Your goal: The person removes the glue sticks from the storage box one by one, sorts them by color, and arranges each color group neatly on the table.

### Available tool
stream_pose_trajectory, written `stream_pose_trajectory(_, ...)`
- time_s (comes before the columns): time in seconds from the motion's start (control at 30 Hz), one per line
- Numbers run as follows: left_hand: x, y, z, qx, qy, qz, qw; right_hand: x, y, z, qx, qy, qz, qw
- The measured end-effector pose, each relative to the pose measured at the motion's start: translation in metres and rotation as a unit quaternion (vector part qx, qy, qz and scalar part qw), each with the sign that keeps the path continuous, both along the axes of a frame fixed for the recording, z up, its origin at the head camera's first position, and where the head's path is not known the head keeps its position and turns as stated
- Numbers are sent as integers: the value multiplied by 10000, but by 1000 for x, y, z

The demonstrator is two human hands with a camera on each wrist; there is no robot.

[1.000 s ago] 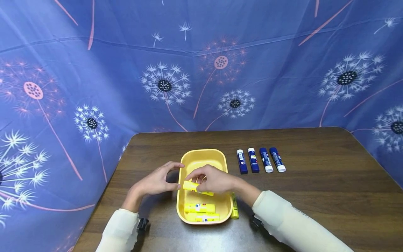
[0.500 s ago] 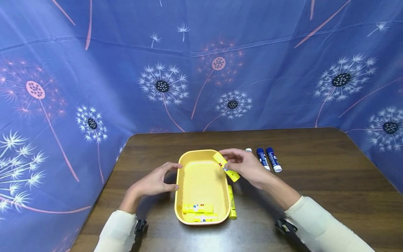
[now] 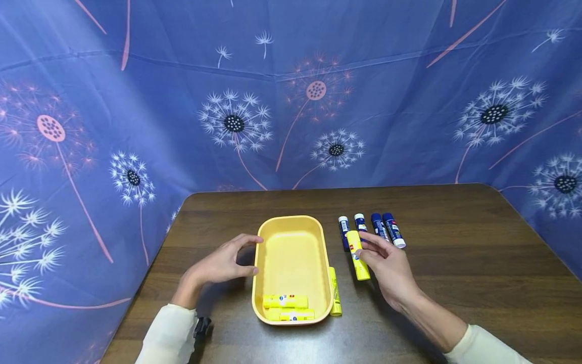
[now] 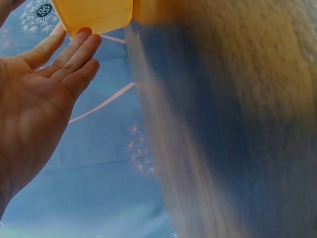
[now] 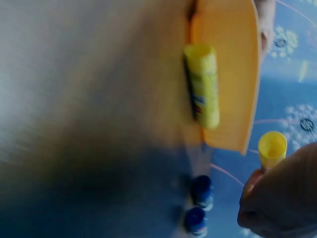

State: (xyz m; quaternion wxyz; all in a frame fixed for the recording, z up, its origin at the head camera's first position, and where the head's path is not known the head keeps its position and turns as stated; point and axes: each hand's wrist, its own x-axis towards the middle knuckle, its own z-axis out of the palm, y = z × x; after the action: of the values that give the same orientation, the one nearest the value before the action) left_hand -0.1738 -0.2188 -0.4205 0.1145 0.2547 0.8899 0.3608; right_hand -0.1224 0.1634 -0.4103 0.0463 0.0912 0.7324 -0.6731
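Note:
My right hand [image 3: 394, 268] pinches a yellow glue stick [image 3: 358, 257] between thumb and fingers, above the table to the right of the yellow tray [image 3: 255, 298]. In the right wrist view the held glue stick [image 5: 272, 148] shows its round end. My left hand [image 3: 223, 260] touches the tray's left rim with thumb and fingertips spread; the left wrist view shows its fingers [image 4: 74, 57] fairly straight against the tray wall. Two yellow glue sticks lie inside the tray, one [image 3: 285, 301] above the other [image 3: 295, 315]. Another yellow glue stick [image 3: 335, 292] lies along the tray's right side.
Several blue-and-white glue sticks lie in a row behind my right hand, the leftmost blue glue stick [image 3: 343, 230] white end away and the rightmost blue glue stick [image 3: 393, 230] white end near. A blue dandelion-print cloth [image 3: 291, 101] hangs behind the wooden table [image 3: 477, 253].
My right hand has lifted the yellow glue stick out of the tray and carried it right, turning it more lengthwise. My left hand stays at the tray's left rim.

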Motion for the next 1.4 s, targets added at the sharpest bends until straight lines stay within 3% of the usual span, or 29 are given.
stream_pose_trajectory(0.3,-2,-2,0,66,6,24,10000,20,6,-27,490,-479,-176,9975)
stream_pose_trajectory(0.63,-2,0,-1,26,-11,2,10000,37,5,-41,770,-368,-426,9954)
stream_pose_trajectory(1.17,-2,2,-1,72,-240,159,9996,33,0,-51,1403,-123,-309,9896)
stream_pose_trajectory(1.4,-2,0,-2,86,-243,212,9994,28,-2,-53,2366,71,-21,9716)
